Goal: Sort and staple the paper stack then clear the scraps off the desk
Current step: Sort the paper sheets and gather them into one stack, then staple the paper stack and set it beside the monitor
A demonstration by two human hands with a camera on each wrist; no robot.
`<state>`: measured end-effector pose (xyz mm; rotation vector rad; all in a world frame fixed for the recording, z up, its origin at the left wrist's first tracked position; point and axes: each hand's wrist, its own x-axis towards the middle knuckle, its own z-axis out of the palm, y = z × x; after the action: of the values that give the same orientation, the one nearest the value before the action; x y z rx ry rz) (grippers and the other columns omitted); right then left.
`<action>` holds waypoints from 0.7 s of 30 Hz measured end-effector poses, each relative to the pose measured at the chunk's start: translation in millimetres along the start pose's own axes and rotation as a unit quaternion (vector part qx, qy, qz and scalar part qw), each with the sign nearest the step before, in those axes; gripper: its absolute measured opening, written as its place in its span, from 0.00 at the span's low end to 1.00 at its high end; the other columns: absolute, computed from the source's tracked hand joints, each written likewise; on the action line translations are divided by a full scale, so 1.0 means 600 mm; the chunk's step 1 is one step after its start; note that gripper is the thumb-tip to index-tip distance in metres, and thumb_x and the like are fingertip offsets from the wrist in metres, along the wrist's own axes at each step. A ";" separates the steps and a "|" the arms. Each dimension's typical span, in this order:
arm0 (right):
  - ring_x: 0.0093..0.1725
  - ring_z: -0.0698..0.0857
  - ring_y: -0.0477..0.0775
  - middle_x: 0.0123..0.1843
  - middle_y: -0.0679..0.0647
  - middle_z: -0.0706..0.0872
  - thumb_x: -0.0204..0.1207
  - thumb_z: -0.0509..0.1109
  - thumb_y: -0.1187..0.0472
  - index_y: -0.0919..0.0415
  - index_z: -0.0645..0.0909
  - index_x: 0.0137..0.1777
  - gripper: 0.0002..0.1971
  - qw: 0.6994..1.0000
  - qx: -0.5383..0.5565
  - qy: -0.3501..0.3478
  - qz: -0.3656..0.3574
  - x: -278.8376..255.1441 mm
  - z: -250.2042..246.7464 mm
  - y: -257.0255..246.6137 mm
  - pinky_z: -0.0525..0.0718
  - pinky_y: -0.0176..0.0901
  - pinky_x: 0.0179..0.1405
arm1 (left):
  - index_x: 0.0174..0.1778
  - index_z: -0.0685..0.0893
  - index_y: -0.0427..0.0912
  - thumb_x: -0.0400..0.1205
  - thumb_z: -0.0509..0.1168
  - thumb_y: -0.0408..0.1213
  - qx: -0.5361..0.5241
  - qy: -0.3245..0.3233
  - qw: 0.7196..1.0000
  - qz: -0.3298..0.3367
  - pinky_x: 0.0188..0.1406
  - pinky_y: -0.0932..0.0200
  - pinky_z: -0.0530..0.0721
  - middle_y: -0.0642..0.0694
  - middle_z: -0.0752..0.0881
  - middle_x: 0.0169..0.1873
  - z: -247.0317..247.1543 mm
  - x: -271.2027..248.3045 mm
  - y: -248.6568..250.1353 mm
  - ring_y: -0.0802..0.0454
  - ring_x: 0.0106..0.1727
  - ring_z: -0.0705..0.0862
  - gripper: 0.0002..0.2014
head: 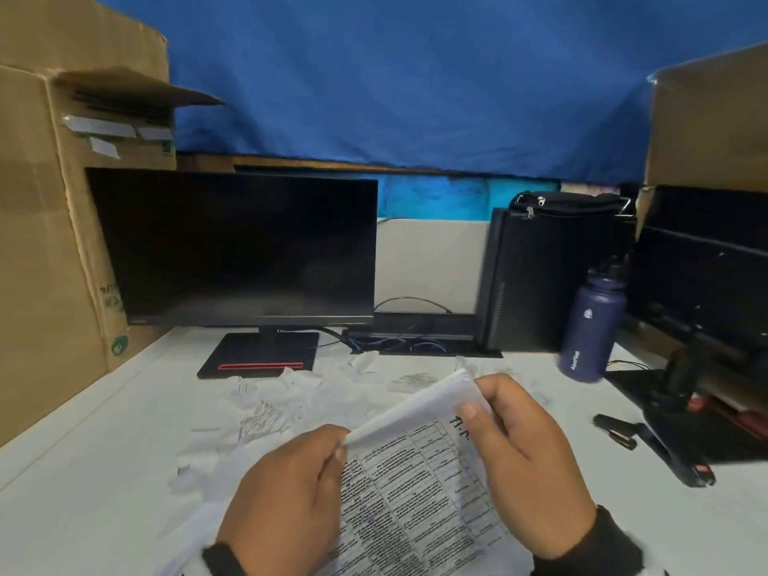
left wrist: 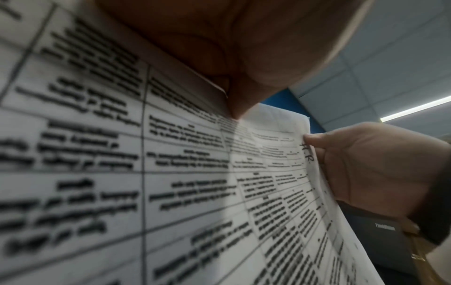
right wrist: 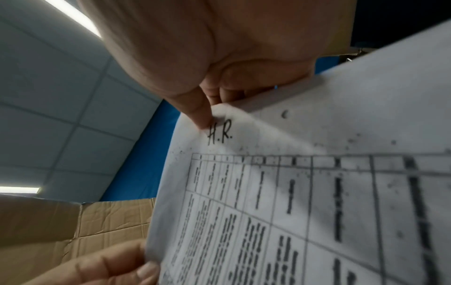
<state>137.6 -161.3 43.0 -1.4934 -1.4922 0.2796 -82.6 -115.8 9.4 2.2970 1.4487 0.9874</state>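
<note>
Both hands, left (head: 286,488) and right (head: 528,459), pinch the sheets (head: 415,484), so sorting seems underway; stapler (head: 615,430) untouched, scraps (head: 266,413) still litter the counter (head: 83,471).

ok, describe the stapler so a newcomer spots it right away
Start at the blue bottle on the desk's right side. Nearer the person, beside a black stand, lies the stapler. It is small, black and flat on the white desk, away from the scraps.

printed paper stack (head: 415,484) held tilted above desk (head: 83,471); torn scraps (head: 266,413) scattered behind.
</note>
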 end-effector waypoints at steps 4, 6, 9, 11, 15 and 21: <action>0.44 0.85 0.42 0.42 0.40 0.87 0.83 0.62 0.52 0.41 0.79 0.46 0.06 0.998 0.014 0.059 -0.011 -0.012 0.013 0.010 0.84 0.39 0.39 | 0.51 0.78 0.58 0.89 0.55 0.45 -0.005 -0.019 1.000 0.004 0.42 0.60 0.79 0.60 0.80 0.36 0.004 0.008 0.005 0.58 0.42 0.80 0.07; 0.42 0.85 0.43 0.41 0.43 0.87 0.83 0.63 0.53 0.41 0.79 0.45 0.07 0.998 0.015 0.065 -0.012 -0.013 0.020 0.012 0.82 0.36 0.37 | 0.56 0.74 0.62 0.89 0.52 0.46 -0.001 -0.007 1.000 0.023 0.50 0.59 0.79 0.65 0.78 0.43 0.009 0.010 0.019 0.60 0.47 0.79 0.07; 0.43 0.84 0.40 0.43 0.38 0.87 0.83 0.62 0.53 0.41 0.79 0.46 0.07 0.998 0.022 0.056 -0.012 -0.009 0.028 0.010 0.79 0.29 0.34 | 0.59 0.72 0.65 0.88 0.48 0.51 -0.016 0.007 0.998 0.053 0.56 0.58 0.78 0.69 0.78 0.48 0.015 0.015 0.041 0.64 0.52 0.78 0.10; 0.44 0.84 0.39 0.43 0.36 0.87 0.83 0.62 0.53 0.42 0.79 0.47 0.06 0.998 0.029 0.052 -0.012 -0.005 0.032 0.011 0.80 0.32 0.37 | 0.53 0.75 0.63 0.87 0.48 0.53 -0.030 0.013 0.997 0.065 0.50 0.59 0.79 0.67 0.80 0.42 0.015 0.020 0.049 0.63 0.47 0.80 0.10; 0.43 0.86 0.40 0.42 0.39 0.88 0.83 0.63 0.56 0.46 0.80 0.47 0.06 0.997 0.060 0.057 -0.006 0.001 0.039 0.013 0.82 0.31 0.38 | 0.47 0.78 0.61 0.86 0.52 0.55 -0.039 0.019 0.996 0.076 0.37 0.59 0.80 0.61 0.83 0.33 0.011 0.033 0.052 0.61 0.38 0.82 0.10; 0.41 0.84 0.40 0.40 0.42 0.88 0.83 0.67 0.52 0.48 0.80 0.47 0.04 0.995 0.072 -0.056 0.030 0.016 0.030 0.038 0.79 0.27 0.40 | 0.41 0.80 0.61 0.85 0.59 0.48 0.015 0.001 0.997 0.074 0.28 0.65 0.74 0.62 0.82 0.30 0.028 0.046 0.023 0.62 0.35 0.81 0.08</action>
<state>140.9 -139.9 21.4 -1.4283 -1.4843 0.5031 -54.1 -95.9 16.0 2.4546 1.3199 1.0144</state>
